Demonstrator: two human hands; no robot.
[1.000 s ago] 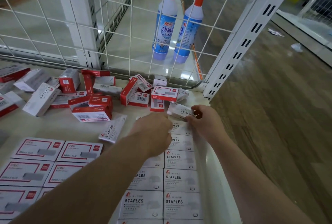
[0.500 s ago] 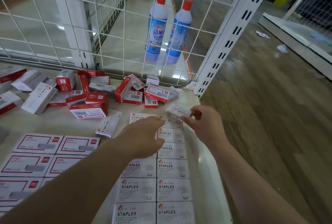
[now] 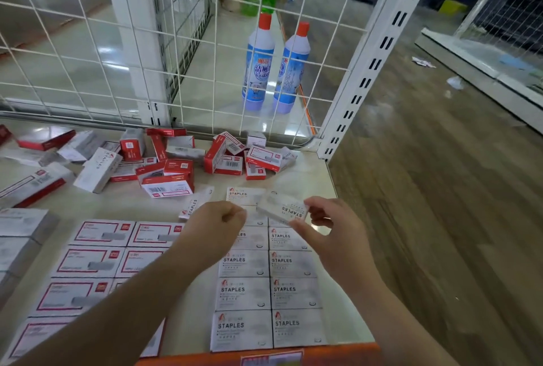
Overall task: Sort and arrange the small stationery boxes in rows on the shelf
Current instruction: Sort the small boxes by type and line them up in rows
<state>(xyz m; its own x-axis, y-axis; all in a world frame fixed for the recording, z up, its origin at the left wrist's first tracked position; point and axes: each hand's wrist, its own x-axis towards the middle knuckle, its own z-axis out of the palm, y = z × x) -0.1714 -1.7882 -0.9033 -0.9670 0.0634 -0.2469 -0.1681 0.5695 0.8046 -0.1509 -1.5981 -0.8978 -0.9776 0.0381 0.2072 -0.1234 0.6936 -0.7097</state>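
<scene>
Both your forearms are bare, with no sleeve in sight. Your left hand (image 3: 216, 226) and right hand (image 3: 332, 230) wear no gloves, rings or watch.

single head-worn wide-angle view, looking forward and down, close over the shelf (image 3: 126, 204); wire grid (image 3: 188, 42) at 12 o'clock.

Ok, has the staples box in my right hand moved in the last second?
Yes. The staples box in the right hand has come toward you, away from the loose pile.
</scene>
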